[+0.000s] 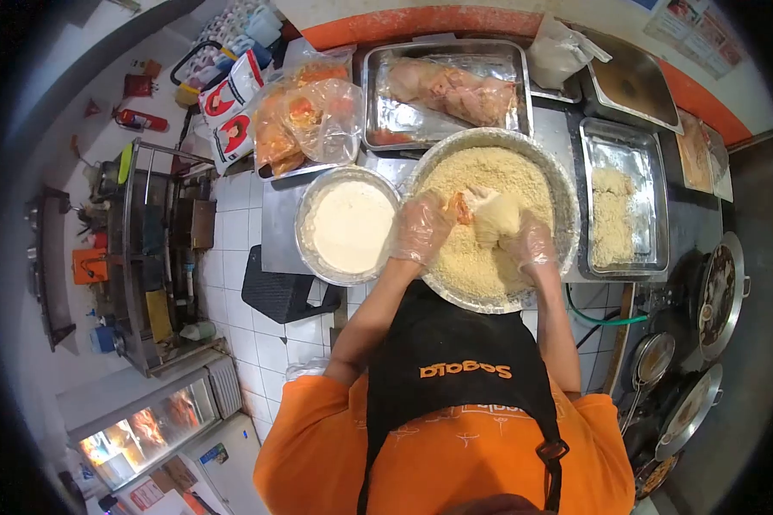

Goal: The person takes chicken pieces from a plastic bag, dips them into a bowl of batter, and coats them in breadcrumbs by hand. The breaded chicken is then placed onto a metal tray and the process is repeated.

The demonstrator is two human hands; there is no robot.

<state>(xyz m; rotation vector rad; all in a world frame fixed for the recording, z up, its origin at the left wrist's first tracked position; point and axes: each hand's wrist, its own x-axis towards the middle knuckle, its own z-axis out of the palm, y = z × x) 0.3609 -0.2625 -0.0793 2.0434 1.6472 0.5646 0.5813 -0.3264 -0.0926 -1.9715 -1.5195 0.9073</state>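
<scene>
Both my hands wear clear plastic gloves and work inside a large round metal basin (567, 193) of pale breadcrumbs (477, 275). My left hand (425, 227) is at the basin's left side, fingers curled around the edge of an orange-red marinated meat piece (461, 209). On the right, my right hand (532, 245) reaches into the crumbs, its fingertips hidden beside a blurred pale clump (498, 219) of crumbs. Left of the basin, close to my left wrist, stands a round bowl (304, 249) of creamy batter (352, 215).
Behind the basin, a steel tray (374, 129) holds raw meat (451, 90). Bagged orange marinated meat (309, 116) lies at back left. To the right, another tray (648, 249) contains crumb-coated pieces (611, 219). Large pans (721, 296) stand farther right; a black stool (275, 287) is below the table.
</scene>
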